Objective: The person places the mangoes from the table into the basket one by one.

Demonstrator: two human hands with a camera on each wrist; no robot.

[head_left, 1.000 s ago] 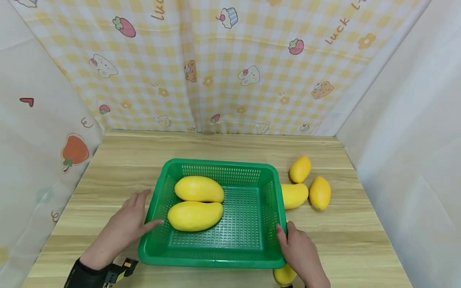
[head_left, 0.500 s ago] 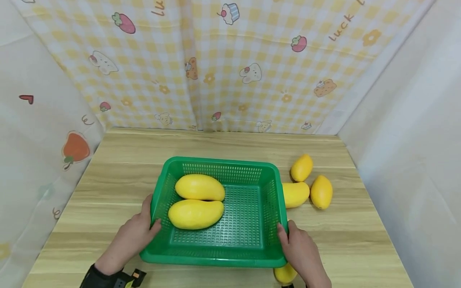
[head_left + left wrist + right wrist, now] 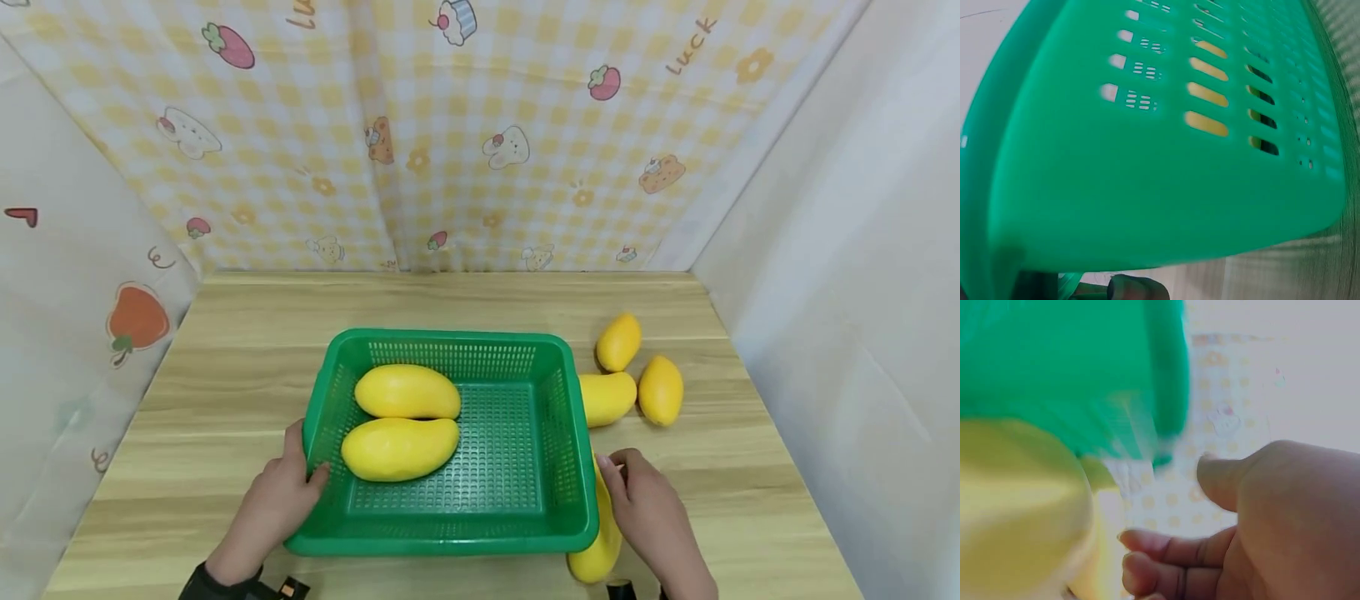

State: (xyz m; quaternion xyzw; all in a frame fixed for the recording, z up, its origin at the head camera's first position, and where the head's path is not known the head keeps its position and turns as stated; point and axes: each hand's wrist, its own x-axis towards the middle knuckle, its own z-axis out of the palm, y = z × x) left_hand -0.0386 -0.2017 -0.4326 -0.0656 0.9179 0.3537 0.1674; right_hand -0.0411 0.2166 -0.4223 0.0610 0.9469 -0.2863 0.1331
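A green plastic basket (image 3: 442, 547) stands on the wooden table with two large yellow mangoes lying in it, a back mango (image 3: 407, 392) and a front mango (image 3: 401, 450). My left hand (image 3: 272, 502) grips the basket's left rim, thumb on the inner side. In the left wrist view the perforated basket wall (image 3: 1147, 200) fills most of the picture. At the right side my right hand (image 3: 654, 515) is off the rim, beside another long mango (image 3: 597, 553) partly under the basket's edge. Thumb and fingers stand apart with nothing between them in the right wrist view.
Right of the basket lie a yellow mango (image 3: 609, 398), partly hidden by the rim, and two small orange-yellow mangoes, one farther back (image 3: 618, 342) and one nearer (image 3: 661, 391). A patterned curtain (image 3: 450, 150) closes the back; white cloths hang at both sides.
My left hand has closed on the basket's left rim. The right hand has let go of the right rim and moved slightly right. More of the mango beside it shows.
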